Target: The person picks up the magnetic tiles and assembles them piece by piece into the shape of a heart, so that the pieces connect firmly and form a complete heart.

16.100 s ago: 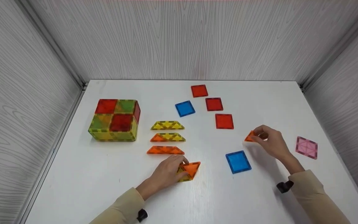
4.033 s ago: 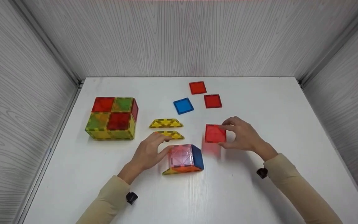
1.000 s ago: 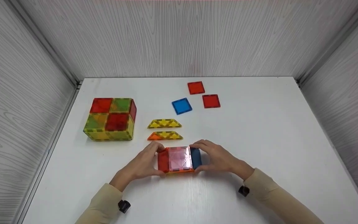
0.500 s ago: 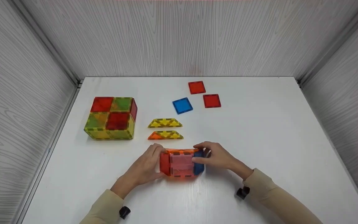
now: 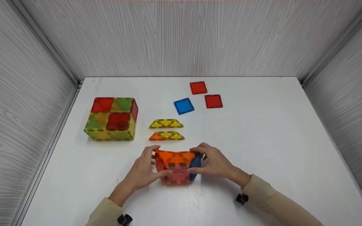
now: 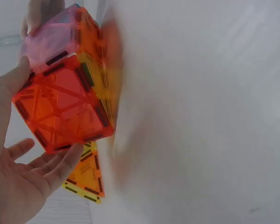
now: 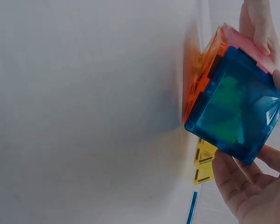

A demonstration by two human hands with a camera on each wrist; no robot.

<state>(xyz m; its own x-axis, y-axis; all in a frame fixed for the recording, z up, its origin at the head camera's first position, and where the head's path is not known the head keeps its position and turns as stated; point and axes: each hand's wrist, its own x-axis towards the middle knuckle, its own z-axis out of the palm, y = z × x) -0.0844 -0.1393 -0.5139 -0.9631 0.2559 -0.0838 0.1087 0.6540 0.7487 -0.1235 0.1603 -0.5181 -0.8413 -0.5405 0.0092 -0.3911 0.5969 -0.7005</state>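
Observation:
Both hands hold a small block of translucent magnetic tiles, tilted towards the person. Its pink square tile (image 5: 179, 179) faces the near side, and an orange trapezoid panel (image 5: 176, 156) shows along the far edge. My left hand (image 5: 140, 172) grips the end with the red square tile (image 6: 60, 105), thumb on the pink face and fingers under the red edge. At the other end, my right hand (image 5: 216, 161) grips around the blue square tile (image 7: 238, 105), its thumb by the pink tile. A yellow and orange panel (image 6: 95, 74) forms the block's lower side in the left wrist view.
Just beyond the block lie a yellow-orange trapezoid (image 5: 167, 136) and a yellow trapezoid (image 5: 166, 123). Further back are a loose blue square (image 5: 184, 106) and two red squares (image 5: 213, 101). A bigger red, green and yellow tile box (image 5: 110, 119) stands at the left.
The red square was carried to the block's left end. Since then the block has been tipped towards the person, exposing the orange panel. Long before, the pink and blue tiles lay loose.

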